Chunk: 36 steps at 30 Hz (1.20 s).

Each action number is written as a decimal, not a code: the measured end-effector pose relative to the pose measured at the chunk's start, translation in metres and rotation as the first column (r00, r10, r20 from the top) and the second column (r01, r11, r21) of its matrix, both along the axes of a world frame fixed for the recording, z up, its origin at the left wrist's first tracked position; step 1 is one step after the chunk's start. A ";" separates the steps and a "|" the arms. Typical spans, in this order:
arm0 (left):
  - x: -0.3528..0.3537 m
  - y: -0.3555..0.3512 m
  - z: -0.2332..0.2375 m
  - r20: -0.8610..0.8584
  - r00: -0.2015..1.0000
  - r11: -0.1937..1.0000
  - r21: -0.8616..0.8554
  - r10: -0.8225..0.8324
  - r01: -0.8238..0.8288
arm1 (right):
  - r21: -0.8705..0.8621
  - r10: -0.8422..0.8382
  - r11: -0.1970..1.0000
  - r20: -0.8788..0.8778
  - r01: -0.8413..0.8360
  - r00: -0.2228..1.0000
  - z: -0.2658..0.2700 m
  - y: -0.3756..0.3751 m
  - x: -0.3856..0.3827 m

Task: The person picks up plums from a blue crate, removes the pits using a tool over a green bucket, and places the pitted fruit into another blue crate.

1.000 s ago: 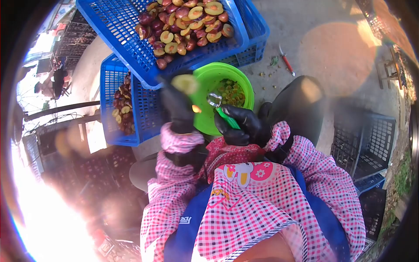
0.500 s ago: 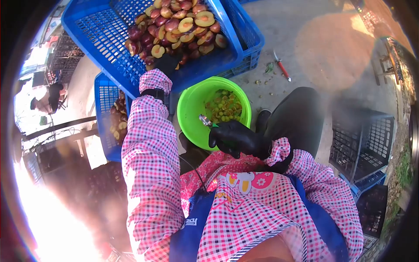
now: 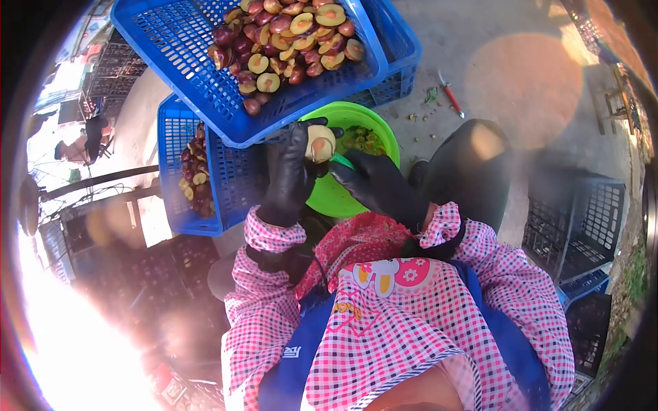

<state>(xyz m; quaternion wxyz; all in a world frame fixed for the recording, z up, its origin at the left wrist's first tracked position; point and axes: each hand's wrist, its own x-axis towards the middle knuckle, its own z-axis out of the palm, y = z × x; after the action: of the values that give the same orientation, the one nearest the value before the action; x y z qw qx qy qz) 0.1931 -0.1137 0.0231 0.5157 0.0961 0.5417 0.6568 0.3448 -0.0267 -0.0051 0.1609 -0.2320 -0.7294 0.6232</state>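
My left hand [image 3: 293, 172], in a black glove, holds a halved plum [image 3: 320, 143] cut face up over the rim of a green bowl [image 3: 336, 198]. My right hand [image 3: 378, 183], also gloved in black, grips a green-handled scoop tool [image 3: 340, 161] whose tip meets the plum half. The bowl holds several small pits and scraps. Above it, a tilted blue crate [image 3: 205, 75] carries several halved plums [image 3: 288, 38].
A second blue crate [image 3: 171, 178] with more plums stands at the left, under the first. A red-handled tool [image 3: 450, 98] lies on the concrete floor beyond the bowl. Dark empty crates [image 3: 569, 226] stand at the right. My knee [image 3: 473, 164] is beside the bowl.
My left hand came back from the upper crate with a plum half and now holds it over the bowl. My right hand rose and brought the scoop to it.
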 end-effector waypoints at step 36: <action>-0.070 -0.047 -0.035 -0.866 0.372 0.881 0.149 0.336 -0.448 | -0.830 0.370 0.231 -0.408 -0.508 0.835 0.016 0.014 0.023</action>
<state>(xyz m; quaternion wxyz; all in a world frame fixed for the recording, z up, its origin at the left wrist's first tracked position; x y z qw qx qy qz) 0.1230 -0.1608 -0.0123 0.0005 0.2558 0.7687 0.5862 0.3682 -0.0128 0.0107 -0.1316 -0.0267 -0.2808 0.9503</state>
